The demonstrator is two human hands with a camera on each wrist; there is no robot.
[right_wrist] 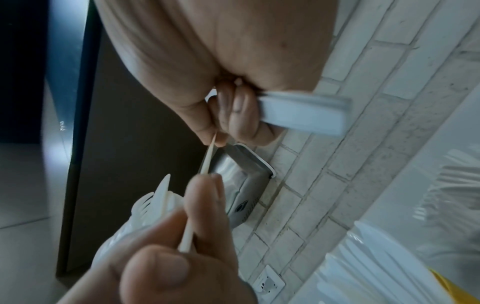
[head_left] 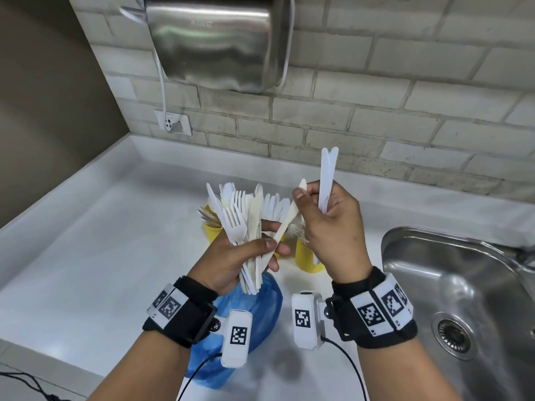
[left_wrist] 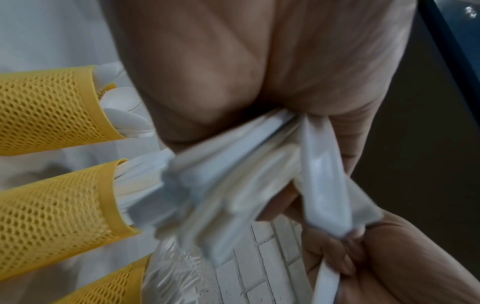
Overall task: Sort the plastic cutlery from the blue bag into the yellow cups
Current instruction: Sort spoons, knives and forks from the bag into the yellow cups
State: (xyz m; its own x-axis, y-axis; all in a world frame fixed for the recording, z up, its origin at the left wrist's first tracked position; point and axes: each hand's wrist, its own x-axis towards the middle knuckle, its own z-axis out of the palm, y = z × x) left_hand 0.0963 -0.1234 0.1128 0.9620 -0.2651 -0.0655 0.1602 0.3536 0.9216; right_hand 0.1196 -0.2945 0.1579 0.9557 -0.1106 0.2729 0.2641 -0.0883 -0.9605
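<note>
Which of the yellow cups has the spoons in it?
The far-left yellow cup, as the left wrist view shows: rounded spoon bowls poke from its mouth. The middle cup beside it holds flat, straight pieces instead.

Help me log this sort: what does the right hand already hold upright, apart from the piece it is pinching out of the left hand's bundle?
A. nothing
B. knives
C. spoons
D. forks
B: the right hand grips white knives, their blade tips pointing up.

a pantry or washroom nook: steel sink, tiled wall, wall-mounted hand dryer.
</note>
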